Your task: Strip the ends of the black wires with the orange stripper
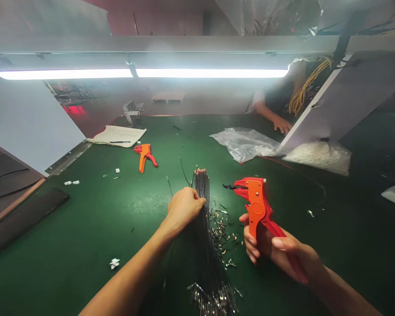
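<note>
A long bundle of black wires [203,219] lies on the green table [95,210], with bare copper ends at the far end and metal terminals at the near end. My left hand [186,205] is closed at the bundle's upper left side, thumb and fingers pinched; what it grips is too small to make out. In my right hand [276,245] is an orange and red wire stripper [256,206], its jaws pointing left, with dark wire bits at them. Cut scraps [220,230] are scattered between the bundle and the stripper.
A second stripper [145,156] and a paper with a pen [118,135] lie at the back left. Clear plastic bags [245,142] sit at the back right, near another person's hand [282,124]. A lit tube lamp [210,73] crosses above; a panel [339,96] stands right.
</note>
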### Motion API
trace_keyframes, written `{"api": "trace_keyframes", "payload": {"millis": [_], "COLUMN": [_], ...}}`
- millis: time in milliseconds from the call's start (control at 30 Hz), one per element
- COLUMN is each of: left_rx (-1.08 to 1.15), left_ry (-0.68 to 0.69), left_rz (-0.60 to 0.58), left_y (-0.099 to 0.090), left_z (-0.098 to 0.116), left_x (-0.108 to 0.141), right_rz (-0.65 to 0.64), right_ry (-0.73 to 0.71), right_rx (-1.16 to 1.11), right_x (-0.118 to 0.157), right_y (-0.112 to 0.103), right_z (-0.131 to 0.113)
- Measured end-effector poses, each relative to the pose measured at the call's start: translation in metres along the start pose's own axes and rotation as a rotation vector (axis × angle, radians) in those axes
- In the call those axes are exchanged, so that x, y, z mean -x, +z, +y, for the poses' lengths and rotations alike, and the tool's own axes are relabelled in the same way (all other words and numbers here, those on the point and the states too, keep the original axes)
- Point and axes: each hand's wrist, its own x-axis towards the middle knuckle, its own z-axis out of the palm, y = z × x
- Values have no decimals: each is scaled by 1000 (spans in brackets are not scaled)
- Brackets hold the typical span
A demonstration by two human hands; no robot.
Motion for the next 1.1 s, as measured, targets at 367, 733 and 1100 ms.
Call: {"api": "trace_keyframes", "payload": {"millis": [367, 733, 1100], "left_rx": [-139, -114, 175], "left_ry": [-10, 56, 57], "left_rz": [-5, 27, -57], "left_y": [-23, -1, -12], "left_z": [-39, -50, -66], "left_x": [28, 64, 44], "right_rz": [-5, -2, -3], "right_ry": [-4, 17, 28], "right_rx": [7, 8, 39], "right_x": [1, 3, 2], "right_y": [1, -1, -1], "right_z": [1, 5, 5]}}
